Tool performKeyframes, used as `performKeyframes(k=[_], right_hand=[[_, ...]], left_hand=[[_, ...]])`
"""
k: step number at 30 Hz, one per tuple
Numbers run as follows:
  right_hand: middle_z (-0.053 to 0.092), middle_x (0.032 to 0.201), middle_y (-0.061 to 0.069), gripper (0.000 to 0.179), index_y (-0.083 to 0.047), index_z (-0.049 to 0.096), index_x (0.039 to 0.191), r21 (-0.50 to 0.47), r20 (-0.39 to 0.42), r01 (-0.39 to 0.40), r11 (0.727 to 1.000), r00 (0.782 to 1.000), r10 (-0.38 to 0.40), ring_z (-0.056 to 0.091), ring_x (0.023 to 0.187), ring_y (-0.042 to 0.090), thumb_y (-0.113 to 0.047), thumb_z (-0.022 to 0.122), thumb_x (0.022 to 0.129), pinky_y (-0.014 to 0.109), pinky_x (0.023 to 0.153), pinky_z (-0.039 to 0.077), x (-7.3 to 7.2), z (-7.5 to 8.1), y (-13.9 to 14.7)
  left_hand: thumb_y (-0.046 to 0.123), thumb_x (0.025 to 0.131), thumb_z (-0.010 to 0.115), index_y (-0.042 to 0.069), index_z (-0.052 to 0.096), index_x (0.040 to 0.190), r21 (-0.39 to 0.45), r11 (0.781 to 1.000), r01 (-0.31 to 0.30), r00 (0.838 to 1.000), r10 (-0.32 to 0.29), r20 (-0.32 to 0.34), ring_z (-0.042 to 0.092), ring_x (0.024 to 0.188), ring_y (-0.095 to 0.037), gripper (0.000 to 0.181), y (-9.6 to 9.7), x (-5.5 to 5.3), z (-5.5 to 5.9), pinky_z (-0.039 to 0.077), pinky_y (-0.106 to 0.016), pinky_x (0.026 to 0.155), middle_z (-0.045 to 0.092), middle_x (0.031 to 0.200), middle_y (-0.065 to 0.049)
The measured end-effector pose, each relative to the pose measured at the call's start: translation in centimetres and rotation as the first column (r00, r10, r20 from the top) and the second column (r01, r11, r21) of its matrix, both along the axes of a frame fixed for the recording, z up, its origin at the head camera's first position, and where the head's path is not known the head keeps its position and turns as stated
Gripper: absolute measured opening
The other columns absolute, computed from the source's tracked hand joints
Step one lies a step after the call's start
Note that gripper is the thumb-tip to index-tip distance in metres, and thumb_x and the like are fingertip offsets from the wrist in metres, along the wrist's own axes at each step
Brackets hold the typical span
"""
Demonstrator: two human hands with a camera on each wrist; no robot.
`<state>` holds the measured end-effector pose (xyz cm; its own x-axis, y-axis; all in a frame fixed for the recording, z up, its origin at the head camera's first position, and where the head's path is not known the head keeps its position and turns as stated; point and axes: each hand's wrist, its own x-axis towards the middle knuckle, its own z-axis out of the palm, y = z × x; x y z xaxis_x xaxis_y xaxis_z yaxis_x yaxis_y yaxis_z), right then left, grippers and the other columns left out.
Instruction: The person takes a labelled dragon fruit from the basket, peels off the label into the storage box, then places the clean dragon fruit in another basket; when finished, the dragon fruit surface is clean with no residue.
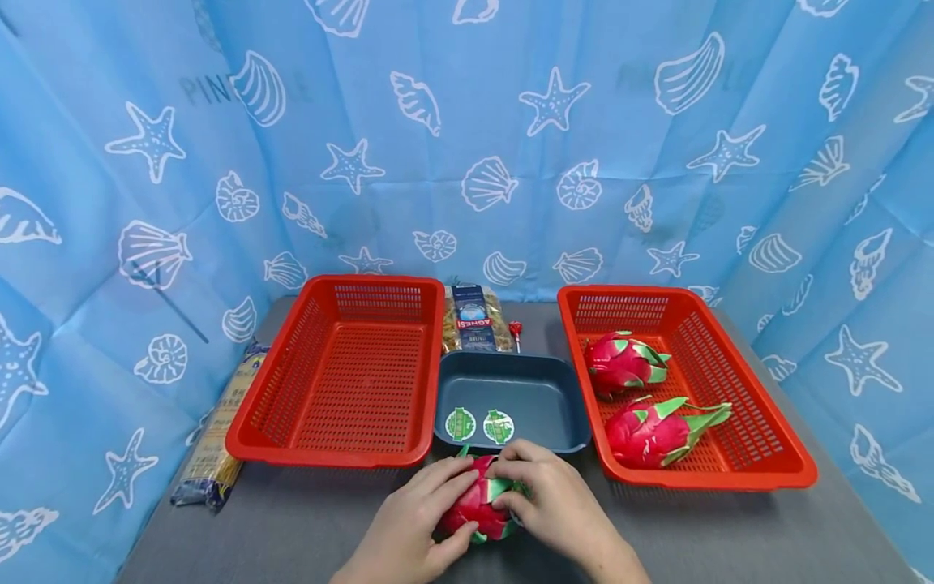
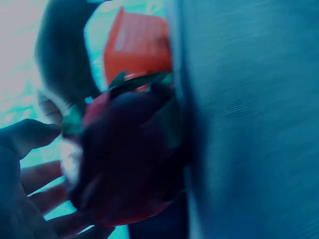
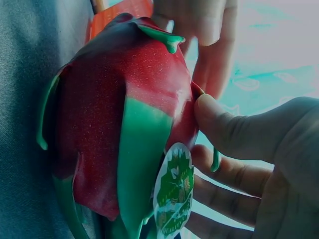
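A pink-red dragon fruit (image 1: 474,509) with green scales lies on the grey table near its front edge. My left hand (image 1: 414,519) holds its left side, thumb in front and fingers over the top. My right hand (image 1: 547,496) grips the right side; in the right wrist view its thumb (image 3: 219,124) presses beside a green-tipped scale. A round green-and-white sticker (image 3: 174,191) sits on the fruit just below that thumb, seen at a slant. The left wrist view is dark and blurred, with the fruit (image 2: 129,154) beside the left fingers.
Behind the hands stands a dark blue tray (image 1: 514,369) with two round stickers (image 1: 479,425) on its near part. Red baskets flank it: the left one (image 1: 357,389), and the right one (image 1: 759,422) holding two dragon fruits (image 1: 649,434). Pasta packs (image 1: 476,319) and a red lollipop (image 1: 516,328) lie behind.
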<state>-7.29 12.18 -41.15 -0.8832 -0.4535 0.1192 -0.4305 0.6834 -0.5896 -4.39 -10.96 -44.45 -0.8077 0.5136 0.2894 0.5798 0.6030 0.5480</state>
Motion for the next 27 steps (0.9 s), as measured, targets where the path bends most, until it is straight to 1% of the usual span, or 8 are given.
performKeyframes(k=[3,5,9,13,17,20,24,27], right_hand=[[0.058,0.099,-0.018,0.027,-0.025,0.080,0.105,0.008,0.002,0.001,1.000,1.000,-0.001,0.055,0.087,0.002,-0.019,0.089,0.081,0.029,0.080,0.056,0.0,0.0,-0.1],[0.058,0.099,-0.018,0.026,-0.025,0.080,0.106,0.011,0.005,0.004,1.000,1.000,-0.004,0.055,0.087,0.002,-0.019,0.088,0.081,0.029,0.079,0.056,-0.1,0.0,-0.1],[0.060,0.101,-0.018,0.026,-0.024,0.080,0.107,0.010,0.022,0.008,1.000,1.000,-0.008,0.057,0.089,0.002,-0.021,0.088,0.083,0.029,0.080,0.056,-0.1,0.0,0.0],[0.062,0.105,-0.017,0.030,-0.022,0.078,0.112,-0.001,0.040,0.024,1.000,0.999,-0.024,0.059,0.094,0.004,-0.026,0.087,0.084,0.032,0.083,0.057,0.0,-0.2,0.5],[0.062,0.106,-0.018,0.030,-0.021,0.077,0.113,-0.030,0.072,0.078,0.997,0.995,-0.075,0.060,0.095,0.004,-0.033,0.084,0.086,0.033,0.085,0.057,0.1,-0.6,1.3],[0.062,0.104,-0.017,0.025,-0.023,0.078,0.109,-0.041,0.122,0.134,0.990,0.984,-0.128,0.061,0.094,0.007,-0.036,0.082,0.088,0.034,0.083,0.057,0.2,-1.1,1.9],[0.062,0.101,-0.014,0.018,-0.023,0.079,0.101,-0.040,0.166,0.189,0.981,0.969,-0.180,0.062,0.092,0.015,-0.033,0.083,0.087,0.035,0.080,0.057,0.5,-1.9,2.3],[0.062,0.097,-0.014,0.011,-0.023,0.079,0.093,-0.073,0.149,0.224,0.972,0.966,-0.211,0.062,0.091,0.015,-0.026,0.085,0.085,0.035,0.080,0.057,0.6,-2.3,2.3]], left_hand=[[0.045,0.091,0.077,0.019,0.061,0.144,-0.003,1.000,-0.011,1.000,0.011,-0.012,0.052,0.133,-0.020,0.061,0.3,0.0,-1.0,0.057,-0.040,0.093,0.051,0.151,0.003],[0.047,0.088,0.080,0.020,0.059,0.145,0.008,1.000,-0.005,1.000,0.005,-0.012,0.050,0.134,-0.020,0.066,0.2,-0.1,-1.4,0.056,-0.040,0.093,0.049,0.153,0.002],[0.046,0.084,0.084,0.020,0.057,0.147,0.030,0.999,0.023,1.000,-0.022,-0.017,0.049,0.136,-0.021,0.073,-0.1,-0.3,-1.9,0.055,-0.041,0.096,0.047,0.155,0.001],[0.044,0.083,0.085,0.020,0.056,0.148,0.064,0.997,0.039,0.999,-0.037,-0.031,0.050,0.136,-0.021,0.075,-0.5,-0.5,-2.4,0.055,-0.040,0.095,0.047,0.156,0.000],[0.042,0.082,0.087,0.019,0.058,0.147,0.126,0.991,0.042,0.998,-0.036,-0.051,0.052,0.134,-0.022,0.074,-0.7,-0.6,-3.1,0.056,-0.040,0.094,0.044,0.158,-0.002],[0.042,0.081,0.088,0.021,0.059,0.146,0.153,0.988,0.019,1.000,-0.016,-0.023,0.052,0.133,-0.023,0.074,-0.8,-0.6,-3.3,0.056,-0.040,0.093,0.041,0.160,-0.003],[0.045,0.082,0.086,0.026,0.059,0.146,0.150,0.988,-0.019,0.999,0.015,0.028,0.053,0.132,-0.023,0.073,-0.8,-0.6,-3.3,0.057,-0.039,0.092,0.042,0.160,-0.002],[0.047,0.082,0.085,0.027,0.058,0.147,0.144,0.989,-0.028,1.000,0.026,0.018,0.054,0.131,-0.024,0.073,-0.7,-0.6,-3.3,0.058,-0.040,0.091,0.044,0.158,-0.002]])
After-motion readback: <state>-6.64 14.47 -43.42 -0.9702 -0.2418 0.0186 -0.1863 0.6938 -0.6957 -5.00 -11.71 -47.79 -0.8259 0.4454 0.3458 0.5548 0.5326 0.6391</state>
